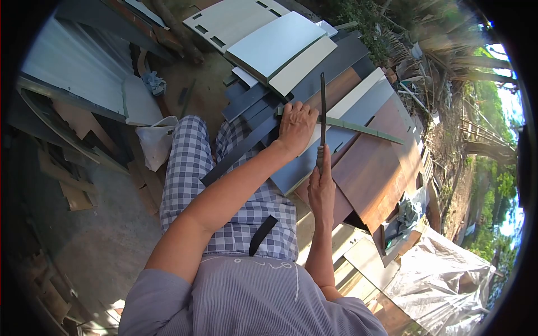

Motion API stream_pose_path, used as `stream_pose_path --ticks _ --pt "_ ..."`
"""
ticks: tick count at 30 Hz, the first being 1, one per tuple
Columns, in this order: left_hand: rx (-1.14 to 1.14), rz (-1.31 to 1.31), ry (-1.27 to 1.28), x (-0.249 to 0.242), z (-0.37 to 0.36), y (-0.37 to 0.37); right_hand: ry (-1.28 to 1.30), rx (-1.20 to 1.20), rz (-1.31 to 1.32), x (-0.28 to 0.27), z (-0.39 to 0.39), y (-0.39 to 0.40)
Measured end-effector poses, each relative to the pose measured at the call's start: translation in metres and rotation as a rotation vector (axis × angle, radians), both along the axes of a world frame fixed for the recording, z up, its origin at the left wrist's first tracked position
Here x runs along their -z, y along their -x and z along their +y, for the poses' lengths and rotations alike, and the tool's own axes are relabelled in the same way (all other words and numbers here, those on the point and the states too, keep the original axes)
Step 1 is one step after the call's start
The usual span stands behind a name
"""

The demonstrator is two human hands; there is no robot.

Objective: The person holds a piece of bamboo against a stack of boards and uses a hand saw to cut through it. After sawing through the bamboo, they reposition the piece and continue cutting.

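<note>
My left hand (298, 124) is closed around one end of a green bamboo strip (364, 130), which reaches out to the right over the stacked boards. In my right hand (321, 190) is a knife with a long, narrow, dark blade (323, 101). Its fingers are wrapped about the handle, and the blade points away from me, nearly edge-on. Blade and strip cross in this view, just right of my left hand. Beneath both hands lie grey and brown boards (364, 173).
White panels (277, 42) are stacked at the far side. A white plastic bag (154, 147) hangs beside my knee, near a curved metal sheet (84, 67). A black strap (263, 235) lies on my lap. Clear plastic sheeting (448, 274) covers the lower right; brush and trees stand beyond.
</note>
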State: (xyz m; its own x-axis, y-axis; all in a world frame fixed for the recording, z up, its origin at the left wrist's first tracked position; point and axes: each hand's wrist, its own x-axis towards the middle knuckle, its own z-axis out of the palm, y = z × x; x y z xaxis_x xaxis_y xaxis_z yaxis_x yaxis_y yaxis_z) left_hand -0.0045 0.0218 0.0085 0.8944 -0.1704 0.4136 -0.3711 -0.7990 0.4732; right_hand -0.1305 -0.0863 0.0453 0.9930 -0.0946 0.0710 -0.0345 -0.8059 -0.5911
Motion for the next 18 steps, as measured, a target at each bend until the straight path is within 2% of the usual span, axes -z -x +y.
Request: stream_pose_path --ticks 1,3,7,13,16,18 --pt "-0.007 0.011 -0.012 0.0 0.0 0.0 -0.001 -0.001 -0.002 -0.004 0.002 -0.006" --pt "-0.017 0.021 -0.026 -0.001 0.0 0.0 -0.081 0.075 0.203 -0.012 0.007 -0.012" --pt "-0.024 0.04 -0.047 -0.002 -0.002 -0.003 -0.066 0.086 0.226 -0.017 0.003 0.021" --pt "0.007 0.013 -0.008 0.0 0.001 0.0 -0.116 0.182 0.404 -0.035 0.007 0.065" --pt "0.006 -0.003 -0.003 0.0 0.0 -0.003 -0.062 0.112 0.255 -0.025 0.009 0.046" --pt "-0.001 -0.012 -0.004 0.002 0.0 -0.003 -0.062 0.098 0.248 -0.021 0.012 0.015"
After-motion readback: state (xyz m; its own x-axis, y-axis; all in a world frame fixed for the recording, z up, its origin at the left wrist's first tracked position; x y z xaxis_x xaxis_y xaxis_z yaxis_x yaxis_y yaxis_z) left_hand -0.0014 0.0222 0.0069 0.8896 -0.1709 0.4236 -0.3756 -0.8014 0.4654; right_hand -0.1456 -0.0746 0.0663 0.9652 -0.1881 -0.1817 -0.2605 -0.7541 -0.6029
